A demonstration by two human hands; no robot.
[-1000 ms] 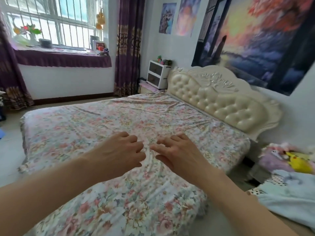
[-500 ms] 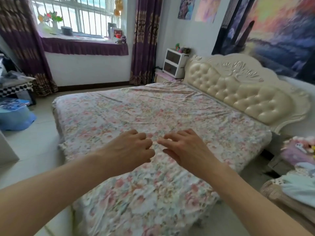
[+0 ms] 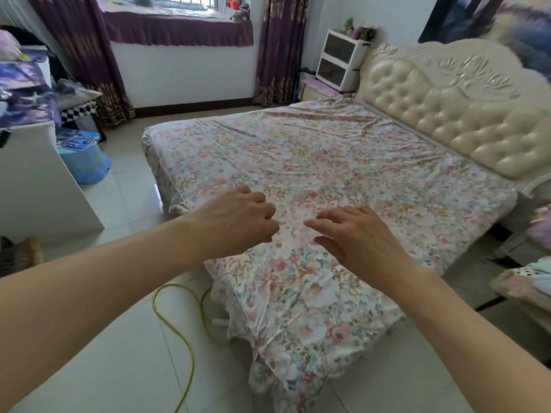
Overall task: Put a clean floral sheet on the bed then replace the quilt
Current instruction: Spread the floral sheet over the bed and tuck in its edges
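A pink and blue floral sheet (image 3: 313, 162) lies spread over the whole bed, with light wrinkles and its near corner hanging to the floor. Behind it stands the cream tufted headboard (image 3: 453, 105). Both my arms reach out over the near part of the sheet. My left hand (image 3: 238, 220) hovers there with fingers curled loosely and nothing in them. My right hand (image 3: 354, 236) is beside it, palm down, fingers spread, holding nothing. No quilt shows on the bed.
A yellow-green cable (image 3: 179, 320) loops on the tiled floor by the bed's near corner. A white cabinet (image 3: 35, 180) and a blue plastic stool (image 3: 86, 162) stand at left. A white nightstand (image 3: 340, 61) sits by the headboard. Bedding and plush things are piled at the right edge (image 3: 530, 281).
My view has swung left and down, bringing the floor, cable and left-hand furniture into sight. My hands stay side by side over the sheet; the right one's fingers have spread a little.
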